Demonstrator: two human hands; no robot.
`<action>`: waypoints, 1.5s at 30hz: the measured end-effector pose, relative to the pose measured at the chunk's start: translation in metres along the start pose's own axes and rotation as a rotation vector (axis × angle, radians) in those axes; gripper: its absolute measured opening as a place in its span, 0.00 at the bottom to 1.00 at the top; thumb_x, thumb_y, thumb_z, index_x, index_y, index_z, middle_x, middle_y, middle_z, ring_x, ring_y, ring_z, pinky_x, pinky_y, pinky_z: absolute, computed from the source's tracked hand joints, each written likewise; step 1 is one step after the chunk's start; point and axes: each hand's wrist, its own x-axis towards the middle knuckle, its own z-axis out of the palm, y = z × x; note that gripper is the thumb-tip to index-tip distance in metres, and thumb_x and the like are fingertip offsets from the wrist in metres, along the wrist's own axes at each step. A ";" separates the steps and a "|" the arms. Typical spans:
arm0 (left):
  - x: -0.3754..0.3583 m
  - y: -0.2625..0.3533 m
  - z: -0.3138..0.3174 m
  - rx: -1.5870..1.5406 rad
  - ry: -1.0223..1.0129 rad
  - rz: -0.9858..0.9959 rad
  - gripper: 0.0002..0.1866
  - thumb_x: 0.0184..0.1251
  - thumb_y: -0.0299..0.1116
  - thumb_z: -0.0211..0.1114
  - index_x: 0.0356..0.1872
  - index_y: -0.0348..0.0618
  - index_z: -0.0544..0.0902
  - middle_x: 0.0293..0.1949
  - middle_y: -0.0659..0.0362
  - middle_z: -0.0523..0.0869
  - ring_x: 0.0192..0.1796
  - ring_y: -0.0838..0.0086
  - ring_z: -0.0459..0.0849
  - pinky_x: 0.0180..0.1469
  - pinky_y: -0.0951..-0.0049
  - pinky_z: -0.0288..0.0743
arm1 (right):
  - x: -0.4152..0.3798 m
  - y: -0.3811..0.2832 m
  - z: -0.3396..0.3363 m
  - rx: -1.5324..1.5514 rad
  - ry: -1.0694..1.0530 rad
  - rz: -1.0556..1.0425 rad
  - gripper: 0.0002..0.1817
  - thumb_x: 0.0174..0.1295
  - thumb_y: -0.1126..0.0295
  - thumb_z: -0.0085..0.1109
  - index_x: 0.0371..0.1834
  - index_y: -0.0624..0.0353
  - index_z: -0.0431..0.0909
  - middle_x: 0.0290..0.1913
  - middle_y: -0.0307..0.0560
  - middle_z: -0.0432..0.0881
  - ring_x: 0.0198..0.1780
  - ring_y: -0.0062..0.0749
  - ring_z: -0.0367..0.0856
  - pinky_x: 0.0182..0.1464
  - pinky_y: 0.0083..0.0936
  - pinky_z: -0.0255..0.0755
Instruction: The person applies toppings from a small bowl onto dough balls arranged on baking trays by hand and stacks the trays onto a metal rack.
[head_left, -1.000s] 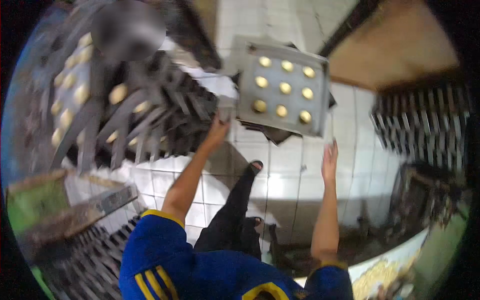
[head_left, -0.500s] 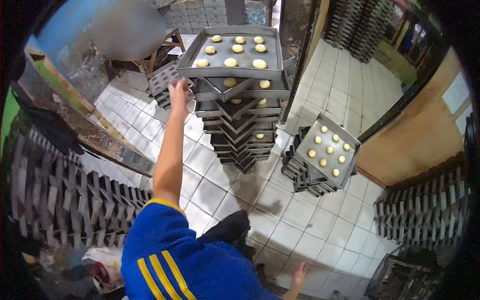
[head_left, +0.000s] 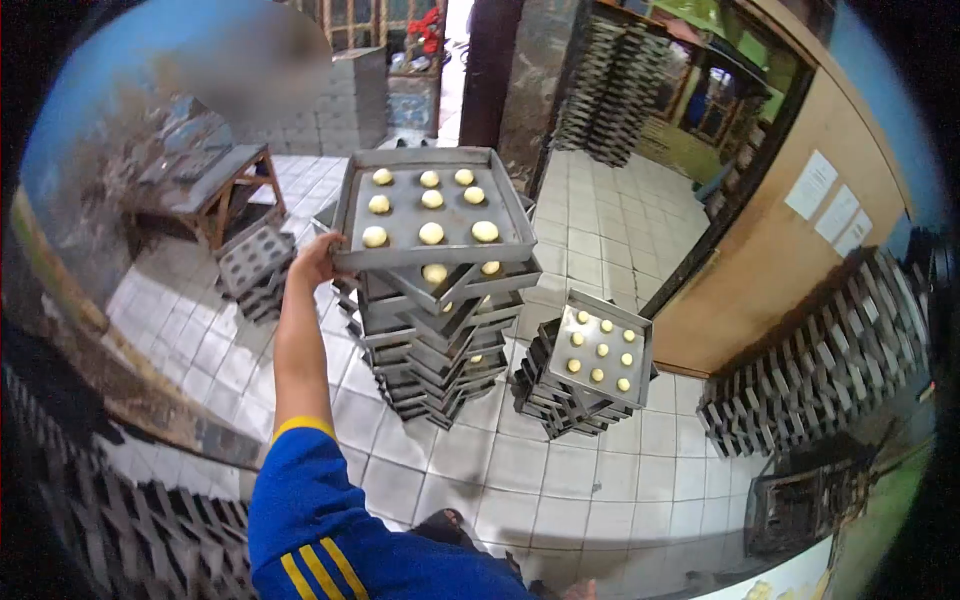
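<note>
A grey metal baking tray with several pale yellow dough balls tops a tall, zigzag stack of trays. My left hand is at its near left corner, fingers closed around the rim, with the arm stretched forward. Some dough balls also show on the trays just below. Only a bit of my right hand shows at the bottom edge, away from the trays; its fingers cannot be made out.
A shorter stack with a dough-filled tray stands to the right. A cupped mould pan lies on a low pile near a wooden bench. More tray stacks line the right wall and lower left. A person, blurred, is at upper left.
My view has tilted up and turned, so the stacks sit lower in it. My left hand has gone from beside the top tray's corner to gripping it. My right hand has mostly left view.
</note>
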 end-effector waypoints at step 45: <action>-0.576 -0.768 0.575 0.907 -1.440 -0.513 0.34 0.61 0.29 0.62 0.73 0.41 0.75 0.49 0.60 0.85 0.51 0.71 0.83 0.58 0.66 0.79 | -0.346 0.401 -0.265 0.556 1.031 -0.217 0.41 0.78 0.72 0.61 0.92 0.57 0.55 0.89 0.58 0.62 0.90 0.43 0.56 0.89 0.36 0.48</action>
